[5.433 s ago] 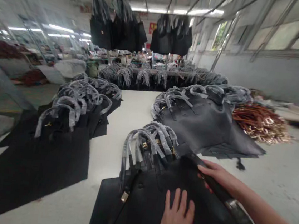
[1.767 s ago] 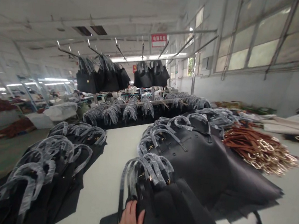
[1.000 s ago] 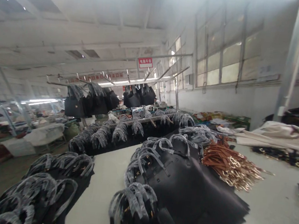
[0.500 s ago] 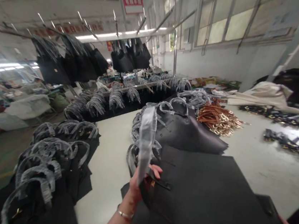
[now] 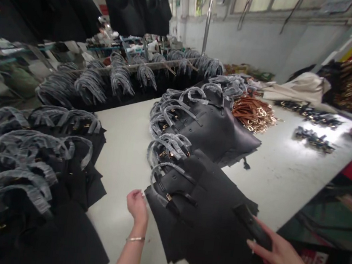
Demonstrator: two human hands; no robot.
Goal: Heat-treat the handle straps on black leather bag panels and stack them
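From my station, I am seeing the left bag pile (image 5: 68, 238) lying along the left side of the table (image 5: 124, 143). The near bag pile (image 5: 217, 213) is lying right of centre, with the far bag pile (image 5: 214, 132) resting behind it. A strap heap (image 5: 251, 111) is sitting just beside that one's right rear, and small strap bundles (image 5: 313, 140) are lying farther right. Racked bags (image 5: 121, 79) are hanging behind the table.
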